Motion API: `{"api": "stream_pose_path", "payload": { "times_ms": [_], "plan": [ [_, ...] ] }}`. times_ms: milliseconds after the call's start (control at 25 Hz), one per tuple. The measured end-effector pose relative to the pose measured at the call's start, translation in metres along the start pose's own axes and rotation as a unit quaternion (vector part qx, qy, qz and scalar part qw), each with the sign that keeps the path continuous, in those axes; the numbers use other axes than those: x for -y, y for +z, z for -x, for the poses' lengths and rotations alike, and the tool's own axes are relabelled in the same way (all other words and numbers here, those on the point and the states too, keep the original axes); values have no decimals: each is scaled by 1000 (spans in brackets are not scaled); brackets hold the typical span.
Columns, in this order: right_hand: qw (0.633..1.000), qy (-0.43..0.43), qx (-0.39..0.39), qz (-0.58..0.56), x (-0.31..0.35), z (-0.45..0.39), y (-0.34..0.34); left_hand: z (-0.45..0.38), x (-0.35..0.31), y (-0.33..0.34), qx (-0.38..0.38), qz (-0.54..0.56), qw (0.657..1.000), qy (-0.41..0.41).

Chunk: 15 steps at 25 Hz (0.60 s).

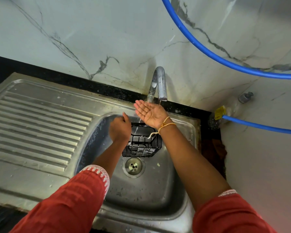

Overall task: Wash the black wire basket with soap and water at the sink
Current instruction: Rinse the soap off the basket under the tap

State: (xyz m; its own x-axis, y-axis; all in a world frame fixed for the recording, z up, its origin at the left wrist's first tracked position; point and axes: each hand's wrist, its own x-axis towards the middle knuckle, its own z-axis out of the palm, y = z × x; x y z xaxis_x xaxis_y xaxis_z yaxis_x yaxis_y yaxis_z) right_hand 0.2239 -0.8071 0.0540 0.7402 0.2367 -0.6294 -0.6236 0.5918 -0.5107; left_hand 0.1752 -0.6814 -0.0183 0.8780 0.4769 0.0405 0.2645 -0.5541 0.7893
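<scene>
Marble-veined wall [107, 31] behind; black worktop [40, 71] carrying a steel sink [183, 190]. Ribbed draining board [37, 125] noted at left. Left hand [120, 130] seen from the back, over the bowl at the left edge of the black wire basket [142, 145]; fingers curled, but whether the basket rim is grasped cannot be told. Basket set in the bowl, just behind the drain [133, 166], soap foam seen on its wires. Chrome tap [158, 84] arched above. Right hand [149, 112] held palm up, grip released, fingers spread beneath the spout, wet; thread bands [166, 124] worn at the wrist. Red sleeves [71, 199] on both arms. Blue hose [208, 52] looped across the wall at right.
</scene>
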Motion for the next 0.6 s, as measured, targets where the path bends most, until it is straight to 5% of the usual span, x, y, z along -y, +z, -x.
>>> {"api": "stream_pose_path", "payload": {
  "times_ms": [80, 160, 200, 280, 360, 520, 600],
  "plan": [
    [997, -48, -61, -31, -4, 0, 2, 3, -2, 0, -7, -13, 1000, -9],
    [973, -144, -143, 113, -8, -2, 9, 4, -3, -1, -15, -11, 1000, -23],
    [918, -215, -196, 270, -10, -4, 9, 5, -3, 0, -18, -7, 999, -33],
    [698, -318, -254, 589, -19, -7, -4, 8, -4, 0, -25, 7, 998, -55],
    [527, -332, -247, 742, -41, -2, -23, 10, -7, 2, -32, 30, 996, -73],
    [346, -438, -92, 825, -78, 18, -46, 11, -9, 4, -21, 39, 995, -86],
    [341, -427, -63, 835, -63, 21, -64, 10, -9, 5, -11, 46, 994, -100]
  ]
}}
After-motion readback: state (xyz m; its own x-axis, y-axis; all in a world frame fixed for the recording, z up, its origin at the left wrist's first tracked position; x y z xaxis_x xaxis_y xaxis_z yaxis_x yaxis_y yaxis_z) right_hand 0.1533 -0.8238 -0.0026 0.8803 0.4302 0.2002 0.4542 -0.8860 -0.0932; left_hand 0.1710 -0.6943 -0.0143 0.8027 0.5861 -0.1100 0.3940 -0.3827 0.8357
